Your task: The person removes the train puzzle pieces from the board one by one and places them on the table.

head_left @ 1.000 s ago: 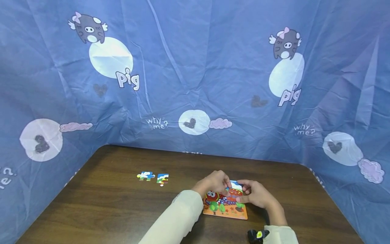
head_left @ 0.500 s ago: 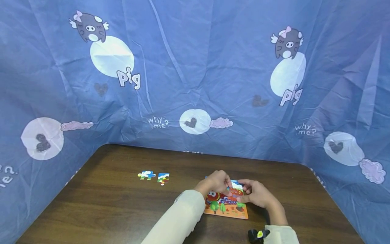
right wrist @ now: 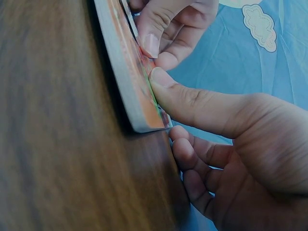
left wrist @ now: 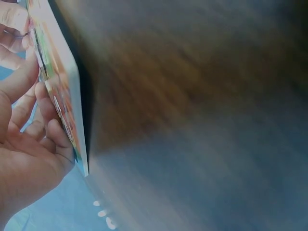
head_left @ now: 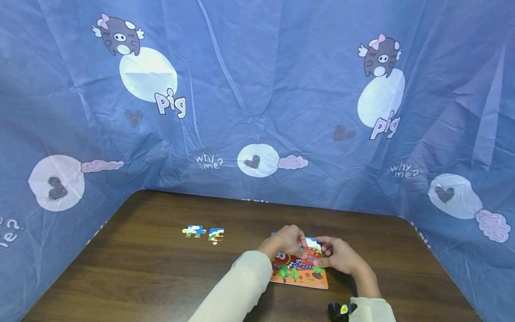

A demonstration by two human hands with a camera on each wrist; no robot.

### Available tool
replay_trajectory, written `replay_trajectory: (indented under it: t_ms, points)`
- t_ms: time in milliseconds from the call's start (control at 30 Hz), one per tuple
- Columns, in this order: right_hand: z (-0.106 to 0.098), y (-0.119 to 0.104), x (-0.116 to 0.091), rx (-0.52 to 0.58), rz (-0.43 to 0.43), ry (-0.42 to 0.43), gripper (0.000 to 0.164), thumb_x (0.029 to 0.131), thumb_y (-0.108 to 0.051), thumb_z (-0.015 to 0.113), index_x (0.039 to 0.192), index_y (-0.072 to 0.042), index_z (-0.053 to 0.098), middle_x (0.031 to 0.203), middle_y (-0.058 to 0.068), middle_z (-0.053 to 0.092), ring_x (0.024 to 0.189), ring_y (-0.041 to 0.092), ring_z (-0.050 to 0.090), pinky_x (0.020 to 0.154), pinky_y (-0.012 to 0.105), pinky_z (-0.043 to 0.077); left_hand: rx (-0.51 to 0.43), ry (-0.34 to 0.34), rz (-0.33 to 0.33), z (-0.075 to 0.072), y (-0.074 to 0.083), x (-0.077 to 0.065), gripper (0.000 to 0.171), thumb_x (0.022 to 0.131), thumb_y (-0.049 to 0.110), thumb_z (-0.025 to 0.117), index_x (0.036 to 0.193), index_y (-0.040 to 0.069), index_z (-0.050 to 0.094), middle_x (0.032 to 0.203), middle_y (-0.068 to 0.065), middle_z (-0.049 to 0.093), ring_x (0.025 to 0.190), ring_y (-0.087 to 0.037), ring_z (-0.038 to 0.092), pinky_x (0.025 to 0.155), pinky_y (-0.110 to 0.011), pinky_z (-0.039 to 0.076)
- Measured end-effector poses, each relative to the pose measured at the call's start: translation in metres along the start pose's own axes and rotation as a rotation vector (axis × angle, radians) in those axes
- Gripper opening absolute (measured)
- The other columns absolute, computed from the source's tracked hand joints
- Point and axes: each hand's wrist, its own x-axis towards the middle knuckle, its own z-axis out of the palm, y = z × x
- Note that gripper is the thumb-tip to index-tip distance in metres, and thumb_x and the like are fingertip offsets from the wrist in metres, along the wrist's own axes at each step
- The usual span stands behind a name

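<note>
A jigsaw puzzle point(head_left: 297, 278) with a cartoon picture and an orange lower strip lies flat on the table, right of centre. My left hand point(head_left: 287, 240) reaches over its upper part, thumb and finger pinching at a red piece point(head_left: 311, 253). At the puzzle's right side is my right hand point(head_left: 339, 256), its thumb on the picture and its index finger near the top right corner. In the right wrist view, the right thumb point(right wrist: 166, 86) presses on the puzzle's surface while the other fingers curl beside its edge. The left hand hides the puzzle's upper left part.
Two loose jigsaw pieces, a blue-and-white piece point(head_left: 194, 231) and a multicoloured piece point(head_left: 216, 235), lie left of the puzzle on the brown wooden table point(head_left: 141, 268). Behind the table hangs a blue printed cloth point(head_left: 257, 112). A black device point(head_left: 339, 311) sits at the right sleeve.
The head view shifts slightly. Both hands stay at nearly the same spots on the puzzle, and the two loose pieces have not moved.
</note>
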Motion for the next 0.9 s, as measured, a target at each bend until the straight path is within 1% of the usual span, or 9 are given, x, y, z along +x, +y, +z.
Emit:
replay_trajectory:
  t_ms: [167, 300, 467, 633, 767, 833, 900]
  points:
    - [-0.0007, 0.0000, -0.0002, 0.008, -0.005, -0.003, 0.067, 0.075, -0.011, 0.092, 0.133, 0.002, 0.062, 0.095, 0.006, 0.057, 0.084, 0.020, 0.052, 0.073, 0.035, 0.045, 0.000, 0.011, -0.007, 0.0005, 0.0013, -0.0005, 0.018, 0.082, 0.020, 0.089, 0.087, 0.016, 0.072, 0.078, 0.005, 0.059, 0.072, -0.009, 0.051, 0.069, -0.025, 0.045]
    - [-0.0007, 0.0002, -0.0003, 0.011, -0.002, -0.003, 0.066, 0.075, -0.010, 0.091, 0.133, 0.002, 0.063, 0.095, 0.006, 0.058, 0.084, 0.020, 0.052, 0.074, 0.035, 0.045, 0.000, 0.007, -0.017, 0.0010, 0.0019, 0.0006, 0.018, 0.083, 0.021, 0.088, 0.085, 0.016, 0.071, 0.078, 0.005, 0.060, 0.072, -0.009, 0.053, 0.068, -0.026, 0.046]
    - [-0.0005, 0.0001, -0.0004, 0.007, 0.000, -0.003, 0.066, 0.075, -0.011, 0.091, 0.133, 0.002, 0.062, 0.095, 0.005, 0.058, 0.084, 0.020, 0.052, 0.074, 0.035, 0.045, 0.001, 0.007, -0.028, 0.0012, 0.0028, 0.0002, 0.021, 0.082, 0.022, 0.088, 0.083, 0.016, 0.068, 0.081, 0.005, 0.061, 0.075, -0.011, 0.055, 0.070, -0.027, 0.048]
    - [-0.0004, 0.0003, -0.0008, 0.010, 0.002, -0.002, 0.065, 0.075, -0.010, 0.091, 0.133, 0.002, 0.063, 0.094, 0.006, 0.057, 0.083, 0.020, 0.051, 0.073, 0.034, 0.045, 0.027, 0.025, -0.024, 0.0018, 0.0042, -0.0010, 0.021, 0.081, 0.022, 0.089, 0.080, 0.018, 0.068, 0.079, 0.006, 0.061, 0.074, -0.010, 0.055, 0.072, -0.027, 0.047]
    - [-0.0004, 0.0009, -0.0009, 0.008, -0.006, -0.003, 0.065, 0.075, -0.010, 0.091, 0.133, 0.002, 0.063, 0.094, 0.006, 0.057, 0.084, 0.020, 0.051, 0.073, 0.034, 0.045, 0.032, 0.017, -0.010, 0.0028, 0.0057, -0.0019, 0.018, 0.085, 0.022, 0.086, 0.077, 0.018, 0.070, 0.079, 0.008, 0.063, 0.076, -0.009, 0.054, 0.076, -0.027, 0.047]
    - [-0.0002, 0.0010, -0.0009, 0.008, -0.006, -0.003, 0.065, 0.075, -0.010, 0.091, 0.133, 0.001, 0.063, 0.094, 0.006, 0.057, 0.084, 0.020, 0.051, 0.074, 0.034, 0.045, 0.030, 0.011, -0.007, 0.0033, 0.0061, -0.0021, 0.017, 0.086, 0.022, 0.086, 0.078, 0.018, 0.071, 0.079, 0.009, 0.063, 0.077, -0.009, 0.054, 0.078, -0.027, 0.047]
    - [0.0001, 0.0010, -0.0008, 0.011, -0.006, -0.003, 0.065, 0.075, -0.010, 0.091, 0.133, 0.001, 0.063, 0.094, 0.006, 0.057, 0.084, 0.020, 0.051, 0.074, 0.034, 0.045, 0.026, 0.021, -0.010, 0.0032, 0.0062, -0.0022, 0.017, 0.084, 0.021, 0.087, 0.080, 0.017, 0.071, 0.079, 0.008, 0.062, 0.076, -0.009, 0.054, 0.077, -0.027, 0.048]
